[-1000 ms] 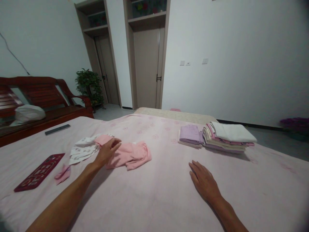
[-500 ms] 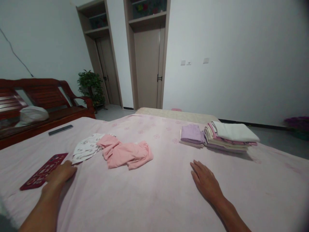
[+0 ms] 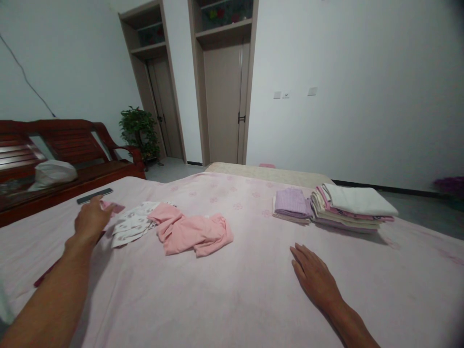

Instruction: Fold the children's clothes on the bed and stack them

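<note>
My left hand point(image 3: 92, 217) reaches over the left of the bed, its fingers closed on a piece of pink fabric point(image 3: 113, 208). Beside that lies a white printed garment point(image 3: 132, 224); whether the two are joined I cannot tell. A crumpled pink garment point(image 3: 195, 234) overlaps the white one on its right. My right hand point(image 3: 314, 270) rests palm down on the pink bedsheet point(image 3: 232, 299), fingers stretched out and holding nothing. Beyond it are a folded lilac cloth point(image 3: 290, 202) on a small pile and a taller stack of folded cloths point(image 3: 348, 208) topped with white.
A dark flat phone-like object point(image 3: 94, 195) lies past my left hand. My forearm mostly covers a dark red card-like item point(image 3: 47, 274). Behind the bed stand a wooden bench point(image 3: 68, 140) with a white bag point(image 3: 54, 174), and a leafy plant point(image 3: 139, 130).
My left hand has moved forward from beside the dark red item and now grips pink fabric. The white garment's near edge looks more rumpled. My right hand stays in place on the sheet.
</note>
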A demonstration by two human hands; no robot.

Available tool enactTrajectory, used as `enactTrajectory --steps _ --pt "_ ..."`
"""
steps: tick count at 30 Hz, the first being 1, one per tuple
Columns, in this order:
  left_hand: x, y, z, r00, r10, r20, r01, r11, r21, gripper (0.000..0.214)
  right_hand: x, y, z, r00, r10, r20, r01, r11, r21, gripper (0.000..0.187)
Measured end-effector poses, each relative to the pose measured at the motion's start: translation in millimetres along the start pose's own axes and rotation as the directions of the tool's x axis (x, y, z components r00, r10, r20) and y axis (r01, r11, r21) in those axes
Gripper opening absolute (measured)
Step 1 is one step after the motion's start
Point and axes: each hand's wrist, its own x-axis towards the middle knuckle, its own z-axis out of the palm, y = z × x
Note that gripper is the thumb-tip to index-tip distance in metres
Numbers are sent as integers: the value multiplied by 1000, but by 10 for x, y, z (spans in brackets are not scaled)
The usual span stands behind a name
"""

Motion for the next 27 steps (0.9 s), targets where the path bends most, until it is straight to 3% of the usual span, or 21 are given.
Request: enactTrajectory --steps 2,5,6,8,11,13,16,22,25,27 --pt "42 146 -16 997 24 67 -24 1000 3 52 -2 0 7 1000 -4 -11 4 1000 -2 47" --pt "-228 484 77 966 156 206 -146 987 -65 51 -4 1 14 1000 -7 -13 7 1000 -4 47" --pt "-394 627 130 921 224 318 -190 973 -133 49 -4 0 14 1000 -7 -12 7 1000 -5 47" --pt "-786 937 241 826 357 437 -276 931 -238 45 -1 -2 8 1000 -4 -2 4 1000 -13 47" --pt "-1354 1378 359 699 541 469 -408 839 -360 49 3 -13 -13 1000 2 19 -2 1000 -20 47" --pt "-1615 1596 387 661 590 464 -452 806 -382 54 3 -26 -33 1000 5 23 -5 1000 -15 47" --pt "-1782 1781 380 681 594 429 -495 805 -328 39 -1 -49 -62 1000 10 16 -10 1000 2 47" --pt "-1747 1961 272 749 565 347 -483 823 -298 24 0 -67 -92 999 28 24 -29 999 25 46" --pt "-1776 2173 99 832 493 254 -320 801 -507 25 1 -64 -93 999 25 35 -25 999 20 46" --pt "-1856 2372 -84 879 426 213 -140 659 -739 26 2 -65 -97 999 29 42 -29 999 16 45"
